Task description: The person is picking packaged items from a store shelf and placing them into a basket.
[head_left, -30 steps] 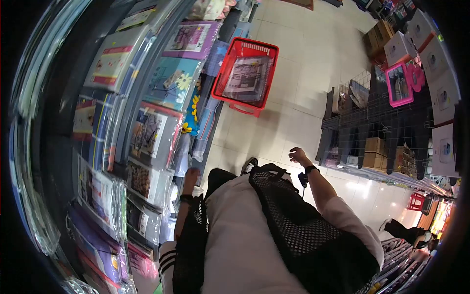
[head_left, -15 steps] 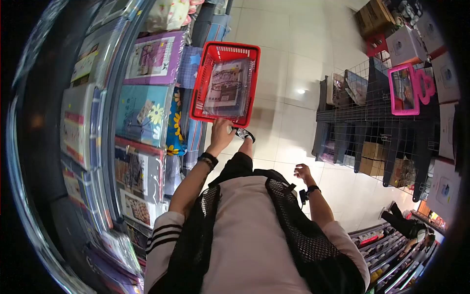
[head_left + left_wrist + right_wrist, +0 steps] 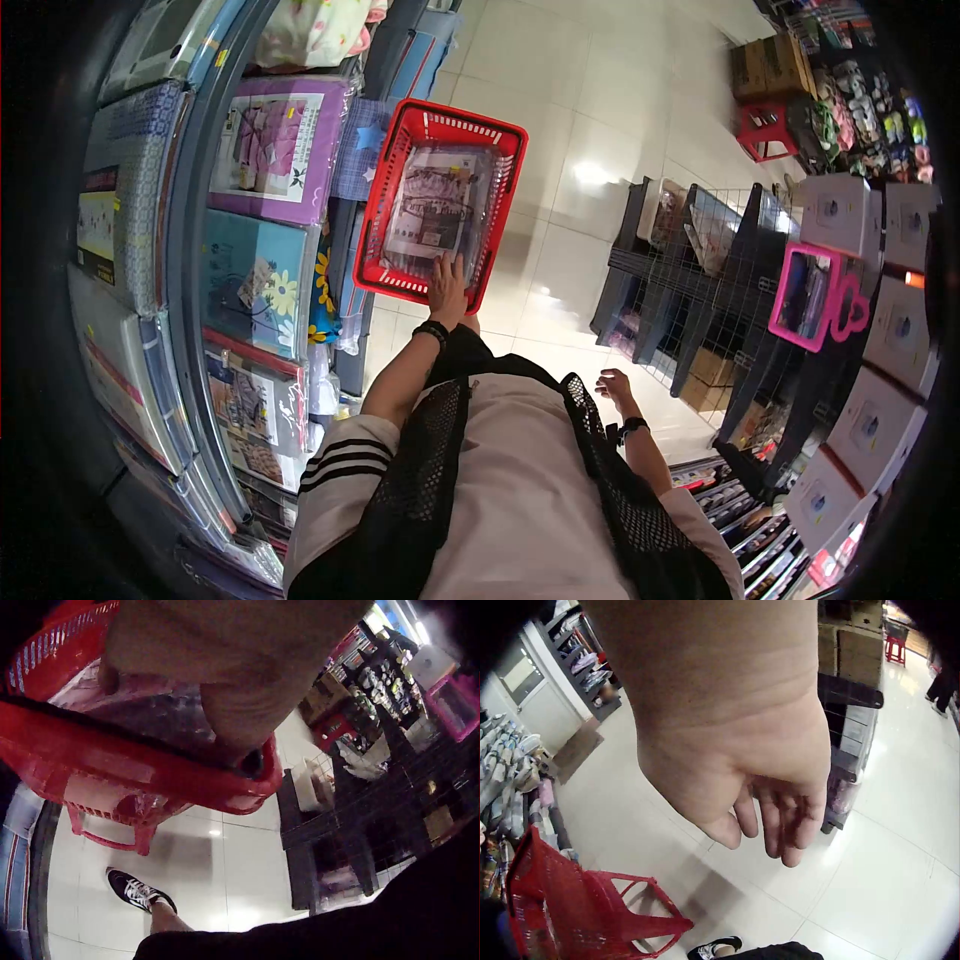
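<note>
A red plastic basket [image 3: 383, 190] stands in the aisle, with red legs [image 3: 142, 838] showing beneath it. Inside lies a flat, clear-wrapped package [image 3: 432, 205] with a picture of bedding on its front. Over the basket's near rim reaches my left hand [image 3: 447, 290], fingers extended toward the package's lower edge. The left wrist view has that hand dark and close above the rim, with one fingertip right at the rim. My right hand [image 3: 615, 388] hangs away from the basket at my right side. In the right wrist view its fingers [image 3: 771, 825] droop loosely curled, holding nothing.
Packaged bedding [image 3: 265, 150] fills the shelves along the left. A dark rack with wire mesh [image 3: 700, 270] stands on the right, carrying a pink-framed item [image 3: 806, 297] and white boxes [image 3: 875, 425]. A red stool [image 3: 766, 130] stands farther back beside cartons [image 3: 770, 68].
My left hand has risen from beside the shelf to the basket's near rim, then reached over it. The basket has come nearer and shifted left in view. The right hand still hangs free.
</note>
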A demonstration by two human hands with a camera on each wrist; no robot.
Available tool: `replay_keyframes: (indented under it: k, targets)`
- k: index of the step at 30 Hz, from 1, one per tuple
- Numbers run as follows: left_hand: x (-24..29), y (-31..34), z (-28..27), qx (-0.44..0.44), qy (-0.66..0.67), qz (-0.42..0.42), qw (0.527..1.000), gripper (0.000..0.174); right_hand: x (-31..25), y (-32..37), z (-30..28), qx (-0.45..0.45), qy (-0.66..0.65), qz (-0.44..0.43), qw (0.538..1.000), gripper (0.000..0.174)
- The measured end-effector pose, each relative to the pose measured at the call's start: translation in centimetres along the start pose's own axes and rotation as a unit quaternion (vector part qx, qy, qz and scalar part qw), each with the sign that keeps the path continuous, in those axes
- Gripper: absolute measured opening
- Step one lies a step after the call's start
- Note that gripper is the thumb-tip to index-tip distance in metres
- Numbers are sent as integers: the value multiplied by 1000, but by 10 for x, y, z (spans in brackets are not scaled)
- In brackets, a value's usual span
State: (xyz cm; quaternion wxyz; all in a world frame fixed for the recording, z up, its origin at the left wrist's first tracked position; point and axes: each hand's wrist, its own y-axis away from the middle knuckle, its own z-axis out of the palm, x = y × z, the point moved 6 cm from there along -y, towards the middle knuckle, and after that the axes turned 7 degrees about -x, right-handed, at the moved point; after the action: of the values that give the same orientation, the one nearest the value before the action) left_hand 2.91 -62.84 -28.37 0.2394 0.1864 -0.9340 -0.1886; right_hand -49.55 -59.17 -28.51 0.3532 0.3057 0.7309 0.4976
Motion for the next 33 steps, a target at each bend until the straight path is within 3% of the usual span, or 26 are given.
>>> replay_keyframes:
  k: [2,7,9,11,16,18,19,22,24,26,28,32,33]
  targets:
    - [-7,-7,1,-33,19,-15,999,72,-31,-10,-1,-27,3,-35,999,31]
    - [-7,-20,-10,-9,19,67,998,59,-106,-22,3,-58,37,-108,992,32]
    - [-10,-21,-6,-15,18,74,997,56,-121,-25,3,-68,28,-103,992,32]
    - [-17,-23,6,46,68,79,993,47,-133,-33,0,-72,17,-110,991,31]
    - [-16,-11,-27,58,124,77,988,44,-157,-47,-13,-109,8,-151,982,33]
    - [-22,-8,-34,74,143,72,984,43,-164,-67,-18,-153,0,-226,962,35]
    - [-29,-8,-34,82,196,44,976,40,-177,-69,-16,-149,11,-176,973,36]
    - [-33,-10,-59,121,241,-14,963,27,-238,-78,1,-155,97,-196,963,27]
    - [-44,-19,-62,115,297,-79,945,23,-289,-88,27,-207,213,-254,920,32]
    - [-46,-22,-79,159,306,-55,937,23,-338,-79,71,-268,236,-253,899,34]
    - [-53,-22,-82,180,338,-83,920,21,-374,-70,128,-354,272,-213,869,37]
    - [-31,-5,-113,228,303,-111,919,18,-408,-13,235,-564,102,-92,814,52]
    - [-21,0,-124,240,278,-105,924,17,-408,-18,256,-570,110,-89,809,52]
